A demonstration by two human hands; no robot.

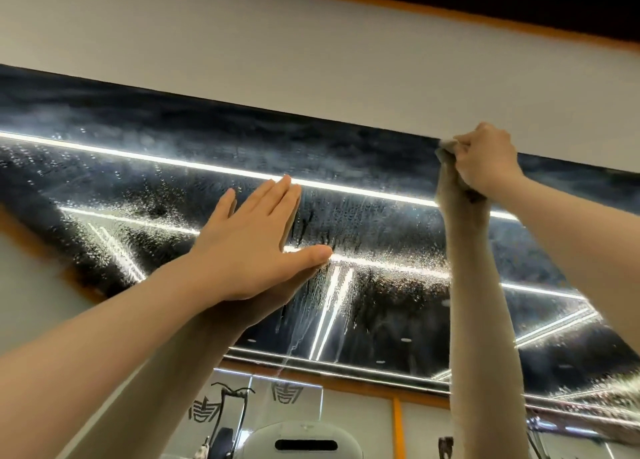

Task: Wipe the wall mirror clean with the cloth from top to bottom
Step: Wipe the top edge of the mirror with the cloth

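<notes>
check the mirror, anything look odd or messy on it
Yes: the mirror is covered in droplets and runs streaking down below the left hand. The right hand holds the cloth at its top edge.

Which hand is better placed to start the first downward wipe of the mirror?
Right. The right hand grips the cloth at the mirror's top edge; the left hand lies flat on the wet glass, holding nothing.

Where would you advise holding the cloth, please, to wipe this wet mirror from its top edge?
As the right hand does: fingers bunched around the cloth from the room side, its small exposed wad facing the mirror at its top edge. The left hand lies flat on the glass.
</notes>
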